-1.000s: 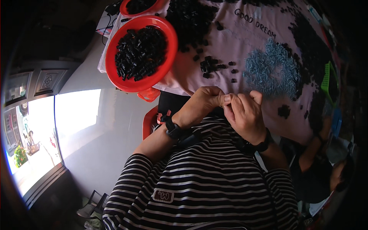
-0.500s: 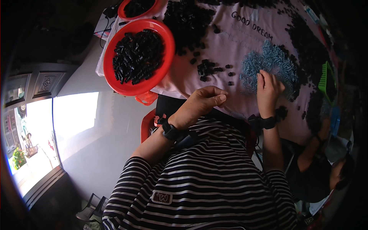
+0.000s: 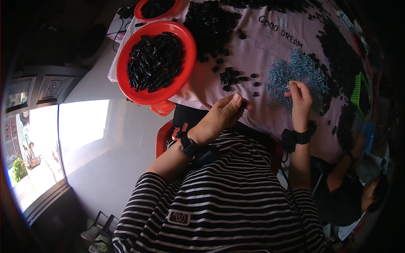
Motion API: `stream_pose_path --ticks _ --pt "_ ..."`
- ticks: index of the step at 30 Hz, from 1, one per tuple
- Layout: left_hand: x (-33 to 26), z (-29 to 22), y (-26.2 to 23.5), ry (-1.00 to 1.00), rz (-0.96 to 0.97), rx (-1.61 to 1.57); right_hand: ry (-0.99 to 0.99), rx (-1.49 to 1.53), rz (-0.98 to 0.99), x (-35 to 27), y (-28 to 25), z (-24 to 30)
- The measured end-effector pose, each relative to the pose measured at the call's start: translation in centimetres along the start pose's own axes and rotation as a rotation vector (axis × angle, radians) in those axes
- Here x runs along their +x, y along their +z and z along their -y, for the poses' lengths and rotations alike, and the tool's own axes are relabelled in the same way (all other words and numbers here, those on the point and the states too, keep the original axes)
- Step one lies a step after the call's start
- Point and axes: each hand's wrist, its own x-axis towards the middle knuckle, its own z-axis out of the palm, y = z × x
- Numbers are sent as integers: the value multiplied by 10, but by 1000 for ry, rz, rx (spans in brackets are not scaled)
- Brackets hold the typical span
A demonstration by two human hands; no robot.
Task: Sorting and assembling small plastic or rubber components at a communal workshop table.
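My left hand (image 3: 221, 113) is closed in front of my body at the cloth's near edge, thumb laid over curled fingers. Something dark may sit by the fingertips, but I cannot make it out. My right hand (image 3: 300, 101) hovers at the near side of a heap of thin blue-grey pieces that look like screws (image 3: 297, 69). Its thumb and fingers are pinched together; whatever they hold is too small to tell. Between the hands, beyond them, lies a small cluster of black plastic pieces (image 3: 230, 76), with a few loose ones (image 3: 255, 84) beside it.
A red basin (image 3: 192, 55) full of black parts (image 3: 154, 63) stands at the left, a second red basin (image 3: 141, 17) behind it. Large black heaps (image 3: 209, 25) spread over the pink cloth (image 3: 249, 55). At the right are a green basket (image 3: 357, 90) and another person (image 3: 341, 189).
My left thumb has lifted and the left hand has turned slightly. My right hand has shifted a little nearer and to the right, its fingers now curled more. The whole view has moved slightly.
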Motion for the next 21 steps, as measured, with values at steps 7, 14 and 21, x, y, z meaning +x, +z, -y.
stream_pose_path --ticks 7,14,21 --pt "6 3 -12 -173 77 -411 121 204 20 -6 3 26" --pt "-3 -18 -20 -71 22 -359 45 76 46 -12 14 24" --pt "-24 -67 -74 499 -752 634 -121 -97 0 -21 16 15"
